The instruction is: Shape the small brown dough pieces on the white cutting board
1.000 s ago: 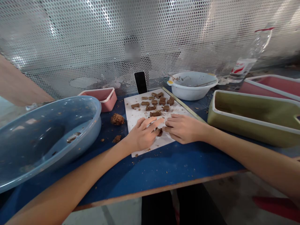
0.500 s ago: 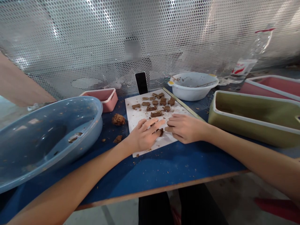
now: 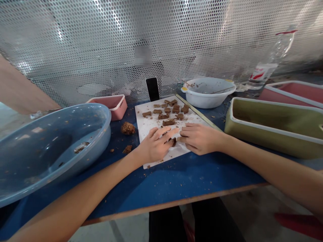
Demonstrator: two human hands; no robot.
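Note:
Both hands work close together over a white board scattered with brown crumbs. Under the fingers of my left hand is a small dark-brown clay-like piece, gripped near the thumb and partly hidden. My right hand has its fingers bent and drawn together, the tips close to the same piece; whether anything sits between them is hidden. Just beyond the hands lie several small shaped brown pieces on the board. A rough brown lump and a smaller chunk rest left of the board on the blue table.
A large blue basin stands at left, with a pink container behind it. A phone leans on the perforated metal panel. A white basin, green planter, pink planter and plastic bottle stand at right.
Almost nothing differs. Both hands keep the same place around the small brown piece, and the view has shifted very slightly.

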